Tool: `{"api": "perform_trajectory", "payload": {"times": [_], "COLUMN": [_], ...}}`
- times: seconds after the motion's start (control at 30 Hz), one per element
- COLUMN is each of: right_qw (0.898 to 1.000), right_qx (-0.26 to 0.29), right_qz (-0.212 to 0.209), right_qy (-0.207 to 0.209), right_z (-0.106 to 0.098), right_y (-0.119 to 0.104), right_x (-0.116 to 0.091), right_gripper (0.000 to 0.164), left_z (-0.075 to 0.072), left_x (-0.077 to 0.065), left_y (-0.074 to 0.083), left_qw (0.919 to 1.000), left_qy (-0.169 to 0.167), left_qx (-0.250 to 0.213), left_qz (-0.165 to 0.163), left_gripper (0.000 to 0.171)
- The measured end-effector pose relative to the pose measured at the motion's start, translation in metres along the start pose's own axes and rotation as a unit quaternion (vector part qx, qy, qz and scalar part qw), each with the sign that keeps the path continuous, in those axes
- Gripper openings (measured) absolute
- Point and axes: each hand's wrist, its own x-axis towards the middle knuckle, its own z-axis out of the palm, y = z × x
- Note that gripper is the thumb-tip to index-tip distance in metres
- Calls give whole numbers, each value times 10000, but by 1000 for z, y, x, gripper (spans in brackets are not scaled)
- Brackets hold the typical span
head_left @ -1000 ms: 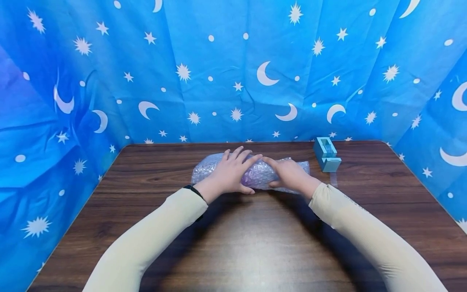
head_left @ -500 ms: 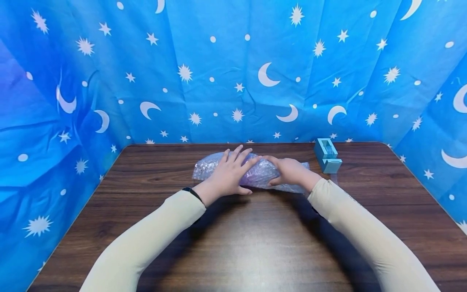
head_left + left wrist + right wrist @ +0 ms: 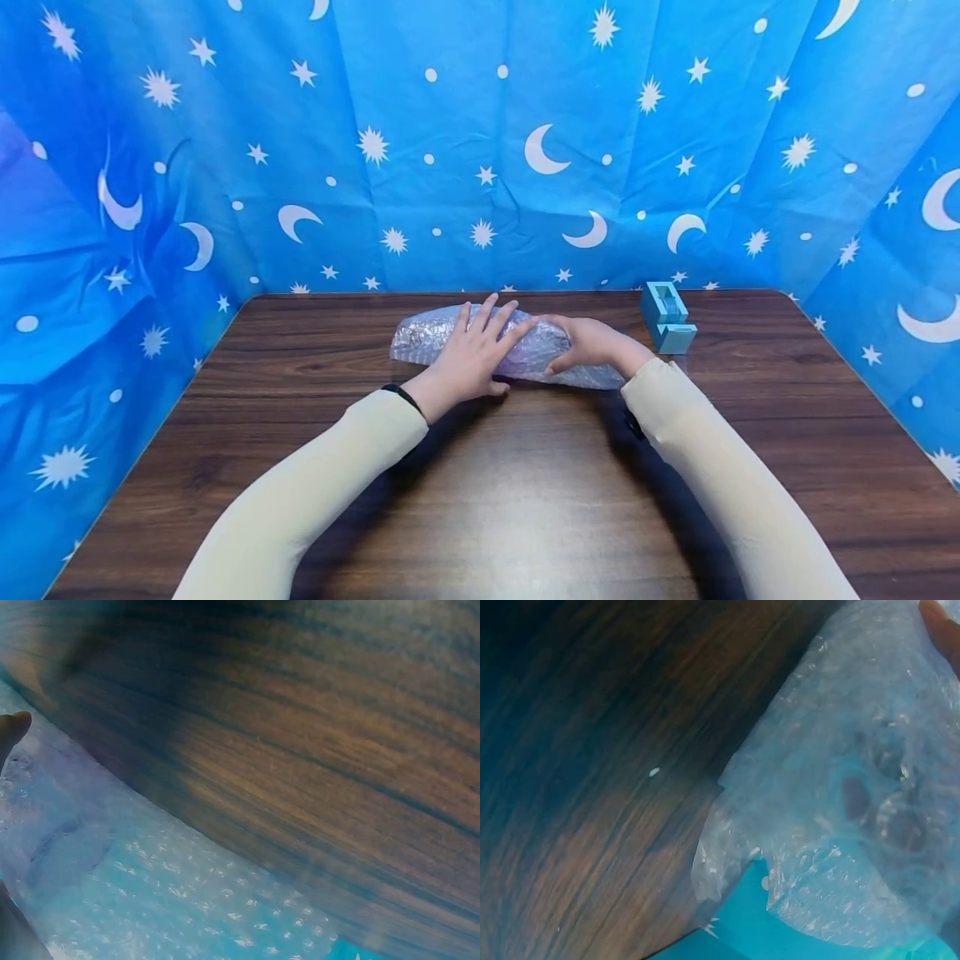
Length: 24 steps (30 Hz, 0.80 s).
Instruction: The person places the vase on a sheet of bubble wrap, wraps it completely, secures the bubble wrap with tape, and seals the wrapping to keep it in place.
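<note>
Bubble-wrap bundle (image 3: 538,354) handled on bench (image 3: 517,500)

Bundle is laid crosswise near far edge, purple patch (image 3: 516,362) seen through wrap. Left grip (image 3: 468,354) is rested over its middle, fingers spread, nothing clenched. Right end is grasped by right grip (image 3: 595,343), thumb in front. Turquoise tape dispenser (image 3: 667,318) is set near right grip, slightly beyond. Blue moon-and-star cloth (image 3: 450,117) is hung behind.
</note>
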Motion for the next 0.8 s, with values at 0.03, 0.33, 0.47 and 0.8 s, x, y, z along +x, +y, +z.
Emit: {"api": "perform_trajectory", "payload": {"times": [0.03, 0.33, 0.47, 0.8], "right_qw": [9999, 9951, 9924, 9878], "right_qx": [114, 703, 865, 795], "right_qz": [18, 268, 320, 741], "right_qy": [-63, -637, -812, -1115], "right_z": [-1, -10, -11, -21], "right_y": [1, 5, 5, 12], "right_x": [1, 8, 12, 16], "right_gripper": [89, 88, 90, 97], "left_z": [0, 4, 9, 8], "left_x": [0, 3, 3, 21], "left_y": [0, -6, -9, -10], "left_qw": [10000, 9979, 9960, 9958], "left_qy": [-16, -109, -72, -86], "left_qx": [58, 616, 872, 898], "left_qz": [4, 192, 193, 165], "left_gripper": [111, 109, 109, 108]}}
